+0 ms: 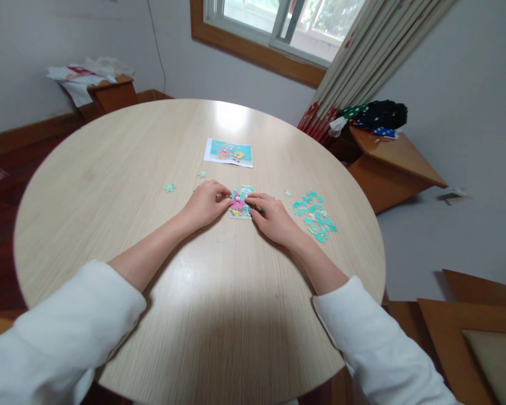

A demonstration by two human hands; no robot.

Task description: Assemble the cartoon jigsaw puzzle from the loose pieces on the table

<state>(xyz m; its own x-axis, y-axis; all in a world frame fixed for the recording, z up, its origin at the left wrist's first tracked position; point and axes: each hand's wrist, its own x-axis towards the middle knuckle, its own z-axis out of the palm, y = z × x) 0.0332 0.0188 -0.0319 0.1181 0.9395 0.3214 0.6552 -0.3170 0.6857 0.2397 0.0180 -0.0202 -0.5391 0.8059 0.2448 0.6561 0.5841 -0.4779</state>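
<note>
Left hand [208,203] | right hand [274,216] | grips: nearly closed at flat pink-and-teal jigsaw [237,206], hold unclear | risk: uneven pressing could split it

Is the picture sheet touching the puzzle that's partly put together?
Apart. In the head view, a strip of bare table shows between the lower edge of the picture sheet and the top of the partly built puzzle.

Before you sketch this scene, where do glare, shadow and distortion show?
Head view: glare whitens the far edge of the table, below the bright window; head view: soft shadow darkens its near part; head view: the curtain leans steeply, probably lens distortion.
</note>
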